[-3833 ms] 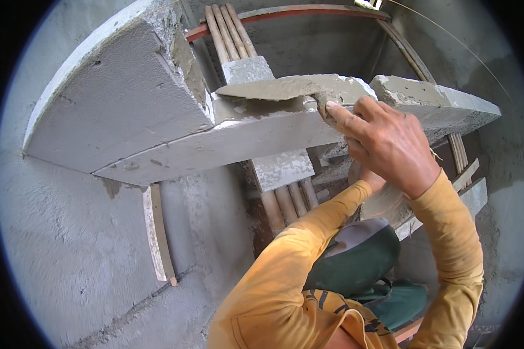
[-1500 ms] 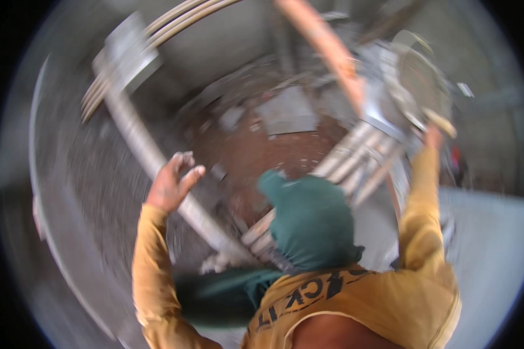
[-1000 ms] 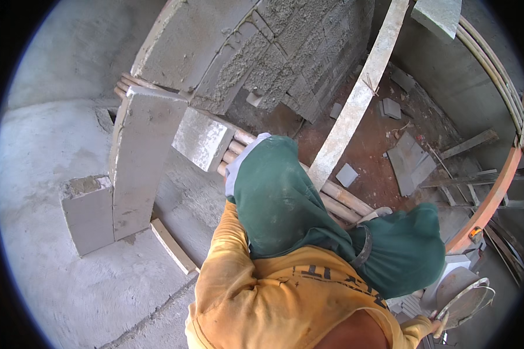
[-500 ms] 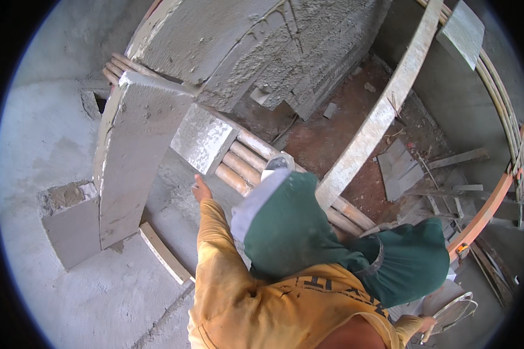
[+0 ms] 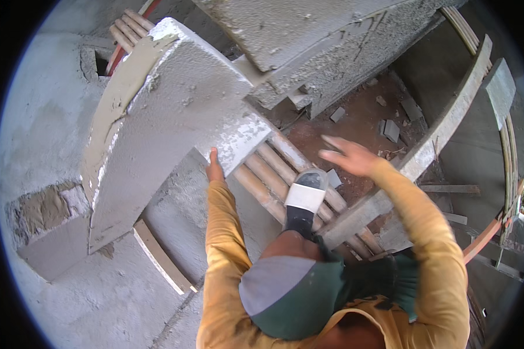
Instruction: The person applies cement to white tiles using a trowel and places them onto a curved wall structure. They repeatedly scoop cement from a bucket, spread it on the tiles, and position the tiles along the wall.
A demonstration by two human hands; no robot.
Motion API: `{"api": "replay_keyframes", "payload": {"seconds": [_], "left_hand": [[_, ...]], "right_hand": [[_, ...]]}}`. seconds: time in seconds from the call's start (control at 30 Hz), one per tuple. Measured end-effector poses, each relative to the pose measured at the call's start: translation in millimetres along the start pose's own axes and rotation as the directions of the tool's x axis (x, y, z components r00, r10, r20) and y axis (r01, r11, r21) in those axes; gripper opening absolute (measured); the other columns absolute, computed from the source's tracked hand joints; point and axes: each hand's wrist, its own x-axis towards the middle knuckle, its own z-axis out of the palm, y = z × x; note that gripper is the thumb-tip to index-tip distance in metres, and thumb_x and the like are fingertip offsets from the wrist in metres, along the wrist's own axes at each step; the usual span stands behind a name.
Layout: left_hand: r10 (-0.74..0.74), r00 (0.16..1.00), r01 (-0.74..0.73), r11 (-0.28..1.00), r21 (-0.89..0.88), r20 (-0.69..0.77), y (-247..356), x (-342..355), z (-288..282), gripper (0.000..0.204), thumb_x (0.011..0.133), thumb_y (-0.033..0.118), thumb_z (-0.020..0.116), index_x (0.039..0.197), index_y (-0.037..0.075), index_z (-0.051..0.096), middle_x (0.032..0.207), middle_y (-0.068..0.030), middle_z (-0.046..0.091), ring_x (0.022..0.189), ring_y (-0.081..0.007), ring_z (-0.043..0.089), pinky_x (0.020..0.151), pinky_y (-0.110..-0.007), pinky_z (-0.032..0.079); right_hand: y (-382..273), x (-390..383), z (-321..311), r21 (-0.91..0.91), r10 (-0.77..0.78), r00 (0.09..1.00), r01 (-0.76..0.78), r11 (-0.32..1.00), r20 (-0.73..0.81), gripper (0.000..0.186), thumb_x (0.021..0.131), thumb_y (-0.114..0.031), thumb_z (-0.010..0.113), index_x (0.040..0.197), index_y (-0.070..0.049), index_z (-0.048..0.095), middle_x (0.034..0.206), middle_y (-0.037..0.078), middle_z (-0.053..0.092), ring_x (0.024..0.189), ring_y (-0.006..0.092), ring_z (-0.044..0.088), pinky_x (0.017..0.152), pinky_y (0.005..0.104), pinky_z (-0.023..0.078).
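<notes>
My left hand (image 5: pixel 215 167) grips the lower corner of a grey plastered slab (image 5: pixel 239 139), one finger laid up along its edge and the others partly hidden. White patches mark that end of the slab. My right hand (image 5: pixel 350 157) is in the air with fingers stretched out and nothing in them, above the reddish floor. Between the hands lie several round wooden poles (image 5: pixel 262 174) side by side. My foot in a slide sandal (image 5: pixel 305 196) with a white strap stands on them.
A long wooden plank (image 5: pixel 436 136) slants past my right forearm. Rough masonry (image 5: pixel 332 52) rises ahead. Broken pieces (image 5: pixel 392 131) lie on the reddish floor (image 5: pixel 355 119). A short board (image 5: pixel 160 256) rests at the left, near a mortar-topped block (image 5: pixel 46 209).
My left hand has come onto the slab's corner. My right hand has left a round rimmed thing at the lower right and swung forward, empty. My view has shifted; the sandaled foot now shows fully.
</notes>
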Motion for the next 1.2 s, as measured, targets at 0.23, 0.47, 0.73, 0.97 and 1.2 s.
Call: {"api": "replay_keyframes", "payload": {"seconds": [0.23, 0.47, 0.73, 0.97, 1.2], "left_hand": [[-0.066, 0.985, 0.106, 0.961, -0.257, 0.160, 22.1, -40.0, 11.9, 0.067, 0.093, 0.046, 0.055, 0.138, -0.002, 0.042, 0.135, -0.0130, 0.052, 0.120, -0.0246, 0.053, 0.103, -0.034, 0.040], [-0.100, 0.976, 0.164, 0.922, -0.350, 0.192, 9.0, -95.3, 7.4, 0.060, 0.099, 0.041, 0.049, 0.139, -0.001, 0.038, 0.136, -0.0132, 0.050, 0.121, -0.0258, 0.052, 0.103, -0.037, 0.041], [-0.159, 0.971, 0.207, 0.932, -0.296, 0.178, -6.6, -216.5, -33.9, 0.060, 0.098, 0.044, 0.049, 0.135, -0.003, 0.041, 0.129, -0.0143, 0.054, 0.115, -0.0266, 0.056, 0.099, -0.038, 0.044], [-0.279, 0.940, 0.320, 0.923, -0.216, 0.198, 27.3, -329.3, -52.9, 0.062, 0.098, 0.045, 0.048, 0.137, -0.003, 0.038, 0.131, -0.0152, 0.053, 0.118, -0.0280, 0.055, 0.099, -0.040, 0.045], [-0.435, 0.875, 0.468, 0.873, -0.137, 0.214, 77.9, -425.2, -94.3, 0.064, 0.096, 0.046, 0.051, 0.138, 0.000, 0.039, 0.132, -0.0149, 0.054, 0.116, -0.0287, 0.057, 0.098, -0.041, 0.046]], "right_hand": [[-68.1, 177.9, 90.3, 0.378, 0.039, 0.999, -0.029, 0.925, -0.021, 0.083, 0.085, -0.056, 0.061, 0.141, 0.001, 0.039, 0.143, 0.026, 0.042, 0.131, 0.0367, 0.042, 0.111, 0.0375, 0.031], [-51.3, 117.9, 100.9, 0.478, -0.001, 0.990, 0.070, 0.876, -0.143, 0.074, 0.085, -0.047, 0.065, 0.136, 0.002, 0.045, 0.133, 0.029, 0.049, 0.127, 0.0383, 0.046, 0.108, 0.0396, 0.034], [-40.4, -1.3, 124.4, 0.415, 0.083, 0.980, -0.001, 0.910, -0.179, 0.077, 0.087, -0.050, 0.060, 0.133, 0.008, 0.039, 0.132, 0.031, 0.042, 0.125, 0.0446, 0.042, 0.104, 0.0452, 0.035], [-65.6, -107.3, 96.0, 0.238, 0.143, 0.981, -0.109, 0.965, -0.133, 0.083, 0.085, -0.053, 0.059, 0.146, -0.003, 0.033, 0.136, 0.030, 0.044, 0.128, 0.0455, 0.040, 0.110, 0.0456, 0.029], [-116.6, -217.9, 51.8, 0.255, 0.242, 0.969, -0.248, 0.935, 0.054, 0.082, 0.086, -0.054, 0.059, 0.144, -0.002, 0.036, 0.131, 0.033, 0.047, 0.124, 0.0454, 0.044, 0.105, 0.0442, 0.035]]}}
